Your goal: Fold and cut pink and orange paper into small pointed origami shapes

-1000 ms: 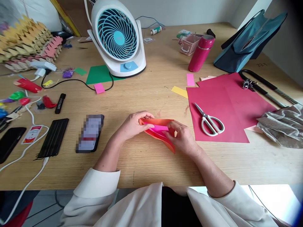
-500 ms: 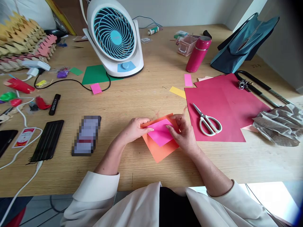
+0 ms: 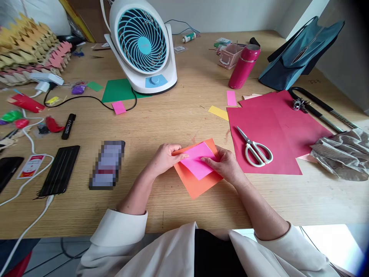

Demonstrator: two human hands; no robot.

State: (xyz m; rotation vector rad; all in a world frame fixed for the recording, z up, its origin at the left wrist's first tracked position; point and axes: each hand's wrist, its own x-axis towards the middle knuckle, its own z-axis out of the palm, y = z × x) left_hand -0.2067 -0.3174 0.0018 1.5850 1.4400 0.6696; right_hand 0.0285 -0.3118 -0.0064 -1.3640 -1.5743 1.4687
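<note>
A square sheet of pink paper [image 3: 199,169] lies on top of a larger orange sheet of paper [image 3: 196,189], both lifted at an angle over the table's front part. My left hand [image 3: 167,158] pinches the left corner of both sheets, its thumb on the pink one and fingers behind. On the other side my right hand [image 3: 226,163] grips the sheets, thumb pressed on the pink face; its fingertips are hidden behind the orange paper. White-handled scissors [image 3: 255,151] rest on red paper [image 3: 276,154] to the right of my right hand.
A phone [image 3: 107,163] and a black power bank [image 3: 60,170] lie left of my hands. At the back stand a white fan [image 3: 144,46], a pink bottle [image 3: 245,67] and a blue bag [image 3: 291,65]. A yellow strip [image 3: 218,112] lies ahead of my hands.
My right hand's fingers have slid down behind the sheets, baring the orange top corner. My left hand keeps its pinch. The whole view has shifted slightly.
</note>
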